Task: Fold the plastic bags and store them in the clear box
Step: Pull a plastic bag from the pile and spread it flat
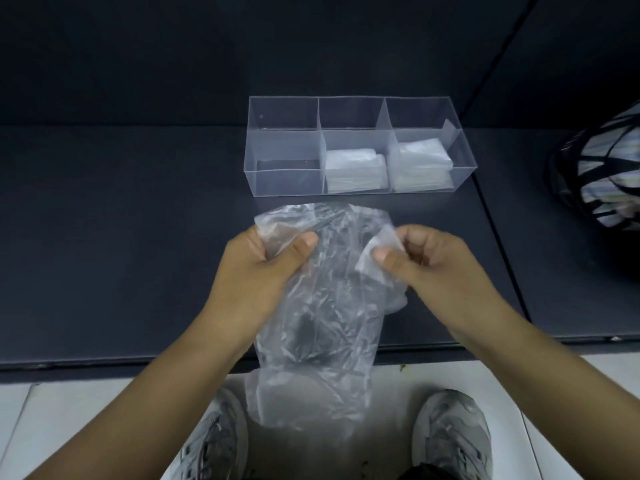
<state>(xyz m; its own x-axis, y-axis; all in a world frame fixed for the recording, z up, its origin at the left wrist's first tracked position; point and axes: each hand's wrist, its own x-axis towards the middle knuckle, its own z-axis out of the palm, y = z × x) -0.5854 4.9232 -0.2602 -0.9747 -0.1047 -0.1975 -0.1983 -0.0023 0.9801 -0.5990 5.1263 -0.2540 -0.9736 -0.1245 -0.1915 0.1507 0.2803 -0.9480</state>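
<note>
A crumpled clear plastic bag (322, 320) hangs in front of me, its lower end past the table's front edge. My left hand (263, 268) grips its upper left corner and my right hand (426, 261) pinches its upper right part. Beyond my hands stands the clear box (287, 181) with three compartments. Folded bags (353, 171) lie stacked in the middle compartment, and more folded bags (420, 164) fill the right one. The left compartment holds nothing.
The dark table (121, 237) runs left and right, with a seam at the right. A black mesh bag (599, 171) stuffed with plastic sits at the far right edge. Below the table edge are the white tiled floor (86, 420) and my grey shoes (450, 434).
</note>
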